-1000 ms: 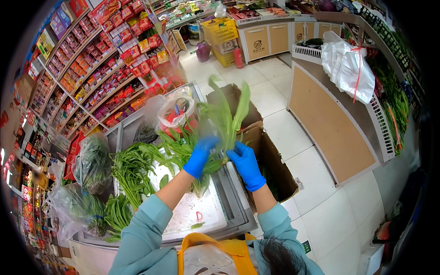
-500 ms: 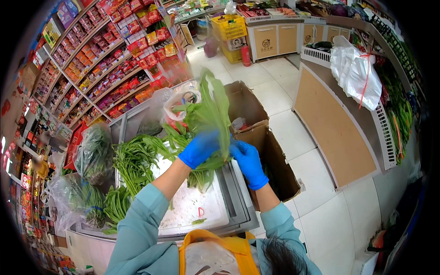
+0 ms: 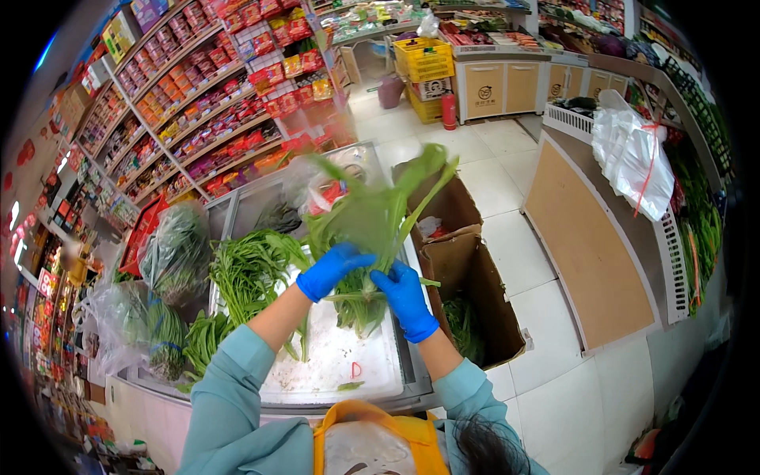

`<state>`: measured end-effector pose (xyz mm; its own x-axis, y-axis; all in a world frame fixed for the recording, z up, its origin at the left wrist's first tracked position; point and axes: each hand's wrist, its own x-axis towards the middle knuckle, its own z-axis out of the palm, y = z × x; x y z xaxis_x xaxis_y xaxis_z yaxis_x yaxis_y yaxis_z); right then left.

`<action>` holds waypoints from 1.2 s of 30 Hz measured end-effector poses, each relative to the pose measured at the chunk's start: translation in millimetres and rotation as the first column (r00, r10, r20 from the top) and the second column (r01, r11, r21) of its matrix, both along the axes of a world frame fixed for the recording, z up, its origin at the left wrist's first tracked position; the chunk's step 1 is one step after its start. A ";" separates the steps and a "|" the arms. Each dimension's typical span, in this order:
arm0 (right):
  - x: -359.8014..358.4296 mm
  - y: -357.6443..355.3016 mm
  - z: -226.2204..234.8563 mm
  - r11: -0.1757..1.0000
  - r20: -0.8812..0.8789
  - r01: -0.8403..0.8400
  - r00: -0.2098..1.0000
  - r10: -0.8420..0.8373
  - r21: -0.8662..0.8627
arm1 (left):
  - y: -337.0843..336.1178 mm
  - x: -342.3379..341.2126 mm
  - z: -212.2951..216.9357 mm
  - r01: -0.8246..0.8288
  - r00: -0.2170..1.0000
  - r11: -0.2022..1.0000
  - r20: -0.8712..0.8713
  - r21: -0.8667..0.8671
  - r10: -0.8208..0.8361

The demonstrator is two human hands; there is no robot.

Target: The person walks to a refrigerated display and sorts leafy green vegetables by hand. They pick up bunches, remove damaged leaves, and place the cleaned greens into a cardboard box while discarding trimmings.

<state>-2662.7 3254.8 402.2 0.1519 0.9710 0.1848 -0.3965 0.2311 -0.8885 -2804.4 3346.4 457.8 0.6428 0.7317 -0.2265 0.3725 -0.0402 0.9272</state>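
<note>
A bunch of long-leaved greens [image 3: 365,226] stands up between my two blue-gloved hands, its leaf tops smeared by motion. My left hand [image 3: 334,271] is closed on its left side, fingers pointing inward. Lower down at the stem ends, my right hand [image 3: 406,302] pinches the same bunch from the right. Below the hands, more stems [image 3: 360,314] hang over a white tray [image 3: 317,376]. To the left lies a pile of loose leafy greens [image 3: 245,265]. Some fingertips are hidden among the leaves.
Right of the counter stand open cardboard boxes [image 3: 507,313], one with greens [image 3: 463,326] inside. Bagged vegetables [image 3: 176,253] and a red basket [image 3: 142,229] crowd the left. Packed snack shelves [image 3: 190,103] rise behind. Plastic bags [image 3: 629,154] hang at the right stand.
The bunch has tipped to the right and its leaves have spread. My right hand has shifted left and down, nearer my left hand. The whole view has shifted slightly.
</note>
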 end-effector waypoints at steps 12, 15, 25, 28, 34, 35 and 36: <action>-67.6 -56.8 -93.2 0.607 -0.795 -0.770 0.487 0.361 -0.196 | -67.6 -107.1 -69.6 -0.129 0.991 0.797 -0.063 -0.590 0.114; -76.3 -60.6 -101.4 0.632 -0.745 -0.757 0.516 0.424 -0.164 | -60.7 -108.9 -64.4 -0.228 0.973 0.862 -0.148 -0.453 0.179; -70.4 -52.3 -113.4 0.920 0.674 -0.321 0.632 0.384 -0.223 | -69.1 -122.6 -139.8 0.039 0.997 0.995 -0.063 -0.087 -0.045; -46.4 -43.7 -62.0 0.975 0.827 0.177 0.562 0.012 -0.135 | -76.3 -106.2 -113.9 -0.040 0.993 0.948 0.093 -0.316 0.073; -33.6 -8.2 -25.5 0.923 0.674 0.325 0.636 -0.376 0.208 | -79.1 -103.2 -104.2 -0.071 0.994 0.939 0.054 -0.336 0.094; -33.3 -4.7 -22.4 0.921 0.684 0.304 0.619 -0.386 0.244 | -78.6 -101.0 -101.4 -0.061 0.996 0.944 0.046 -0.323 0.080; -32.7 0.1 -28.3 0.938 0.674 0.240 0.653 -0.346 0.249 | -78.7 -98.8 -96.4 -0.057 0.997 0.946 0.039 -0.318 0.073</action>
